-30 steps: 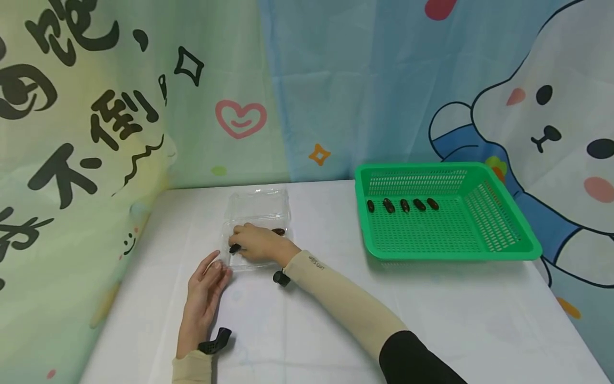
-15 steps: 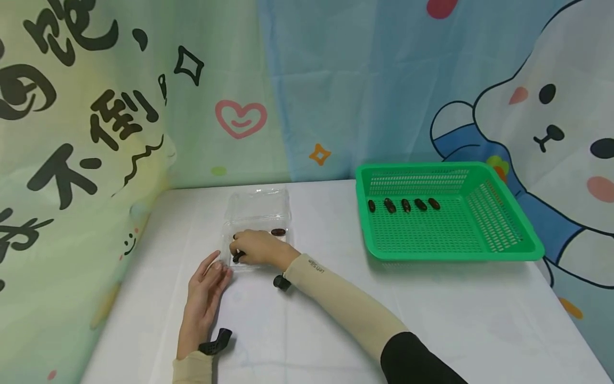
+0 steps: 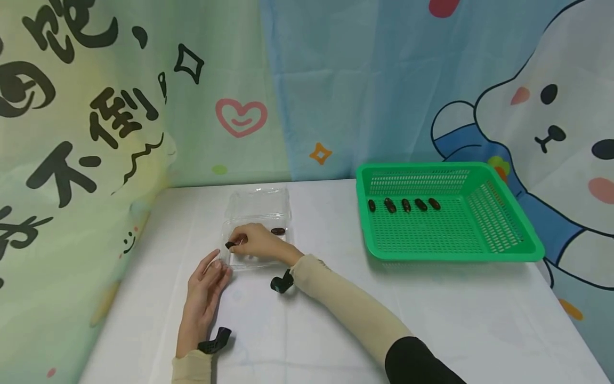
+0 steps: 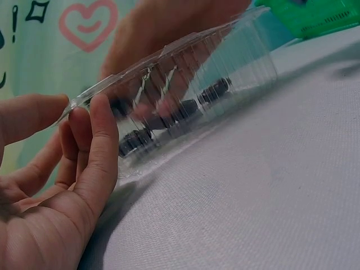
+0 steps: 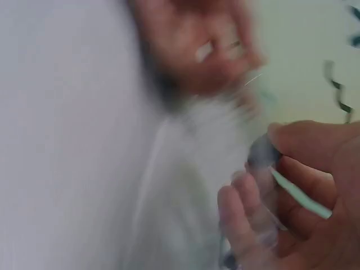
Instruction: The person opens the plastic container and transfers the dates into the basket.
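Observation:
A clear plastic clamshell box (image 3: pixel 258 204) lies on the white table with its lid folded back. Thumb and fingers of my left hand (image 3: pixel 206 293) pinch its near left rim, as the left wrist view shows. Over the box my right hand (image 3: pixel 256 241) pinches a dark brown date (image 3: pixel 231 245) between thumb and fingertips, blurred in the right wrist view. Another date (image 3: pixel 277 231) lies at the box's right side. Through the wall in the left wrist view, more dates show, one date (image 4: pixel 215 90) towards the far end. My right hand covers part of the box's inside.
To the right, a green plastic basket (image 3: pixel 451 257) stands on the white table (image 3: pixel 326 320), with several dates in a row, including one date (image 3: pixel 389 205), at its left. A printed cloth backdrop (image 3: pixel 326 85) hangs behind.
My right hand dipped lower in the box with the date, then rose again and shifted slightly left, still holding it. My left hand stays at the box rim.

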`<move>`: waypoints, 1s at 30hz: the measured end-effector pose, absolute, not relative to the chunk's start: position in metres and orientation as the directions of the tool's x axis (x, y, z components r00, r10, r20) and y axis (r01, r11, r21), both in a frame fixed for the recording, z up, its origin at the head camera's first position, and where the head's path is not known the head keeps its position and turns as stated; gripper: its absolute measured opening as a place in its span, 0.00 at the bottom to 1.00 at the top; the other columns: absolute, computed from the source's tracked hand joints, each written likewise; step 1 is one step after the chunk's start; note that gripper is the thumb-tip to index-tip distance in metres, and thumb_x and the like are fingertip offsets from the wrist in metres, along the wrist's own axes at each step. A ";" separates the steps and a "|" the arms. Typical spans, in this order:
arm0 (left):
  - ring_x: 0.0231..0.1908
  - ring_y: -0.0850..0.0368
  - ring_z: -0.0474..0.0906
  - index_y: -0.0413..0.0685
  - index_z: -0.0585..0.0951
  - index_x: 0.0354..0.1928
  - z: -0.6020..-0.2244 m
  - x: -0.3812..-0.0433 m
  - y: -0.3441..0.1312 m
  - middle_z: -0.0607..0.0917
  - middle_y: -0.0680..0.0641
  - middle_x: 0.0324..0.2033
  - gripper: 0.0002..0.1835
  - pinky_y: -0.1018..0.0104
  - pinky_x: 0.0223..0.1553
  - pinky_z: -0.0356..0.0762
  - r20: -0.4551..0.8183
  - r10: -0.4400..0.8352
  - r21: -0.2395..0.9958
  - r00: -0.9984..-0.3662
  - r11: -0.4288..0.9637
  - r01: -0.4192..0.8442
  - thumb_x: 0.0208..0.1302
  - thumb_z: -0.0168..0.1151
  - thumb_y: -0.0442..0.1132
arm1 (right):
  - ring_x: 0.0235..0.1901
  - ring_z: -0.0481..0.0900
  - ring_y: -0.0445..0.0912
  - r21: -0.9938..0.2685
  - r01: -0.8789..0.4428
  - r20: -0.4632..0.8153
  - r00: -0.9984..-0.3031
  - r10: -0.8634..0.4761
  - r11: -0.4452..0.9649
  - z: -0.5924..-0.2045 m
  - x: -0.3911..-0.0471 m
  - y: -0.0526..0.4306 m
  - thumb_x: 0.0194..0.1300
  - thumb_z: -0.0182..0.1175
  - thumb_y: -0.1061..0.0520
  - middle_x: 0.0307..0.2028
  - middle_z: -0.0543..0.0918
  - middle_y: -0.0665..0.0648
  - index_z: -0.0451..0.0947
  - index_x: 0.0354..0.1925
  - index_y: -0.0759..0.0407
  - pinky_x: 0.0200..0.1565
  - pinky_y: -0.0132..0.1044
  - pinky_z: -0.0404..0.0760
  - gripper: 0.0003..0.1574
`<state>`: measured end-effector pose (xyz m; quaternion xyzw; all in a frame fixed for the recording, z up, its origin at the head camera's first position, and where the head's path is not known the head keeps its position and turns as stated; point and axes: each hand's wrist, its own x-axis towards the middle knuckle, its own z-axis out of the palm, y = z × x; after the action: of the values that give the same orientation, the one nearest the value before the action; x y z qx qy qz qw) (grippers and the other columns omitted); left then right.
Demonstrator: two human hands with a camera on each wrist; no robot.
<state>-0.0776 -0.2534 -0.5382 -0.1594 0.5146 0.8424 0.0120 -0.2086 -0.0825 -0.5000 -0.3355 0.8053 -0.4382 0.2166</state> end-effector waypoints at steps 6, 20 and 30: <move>0.47 0.65 0.81 0.48 0.65 0.75 -0.540 -0.079 -0.252 0.81 0.56 0.42 0.26 0.72 0.58 0.86 -0.269 -0.152 0.870 -0.951 -0.463 -0.172 0.80 0.56 0.35 | 0.40 0.88 0.47 -0.945 0.320 -0.282 -0.677 -0.680 0.072 -0.489 -0.206 -0.082 0.73 0.65 0.60 0.42 0.87 0.60 0.81 0.55 0.67 0.46 0.35 0.92 0.16; 0.45 0.65 0.81 0.47 0.65 0.75 -0.537 -0.077 -0.252 0.82 0.56 0.41 0.27 0.72 0.56 0.86 -0.297 -0.156 0.855 -0.942 -0.482 -0.190 0.78 0.57 0.34 | 0.43 0.84 0.47 -0.842 0.529 -0.306 -0.630 -0.714 -0.107 -0.463 -0.196 -0.057 0.76 0.61 0.62 0.44 0.83 0.55 0.76 0.64 0.64 0.47 0.33 0.89 0.21; 0.45 0.66 0.81 0.45 0.63 0.76 -0.537 -0.076 -0.252 0.81 0.54 0.46 0.28 0.73 0.56 0.86 -0.279 -0.160 0.865 -0.947 -0.469 -0.176 0.79 0.57 0.34 | 0.43 0.84 0.46 -0.770 0.610 -0.321 -0.621 -0.715 -0.185 -0.440 -0.191 -0.021 0.78 0.56 0.64 0.47 0.84 0.58 0.76 0.59 0.68 0.49 0.32 0.88 0.15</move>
<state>-0.0760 -0.2517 -0.5370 -0.1630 0.5151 0.8415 0.0045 -0.1914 -0.0207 -0.4396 -0.0557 0.4704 -0.7677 0.4316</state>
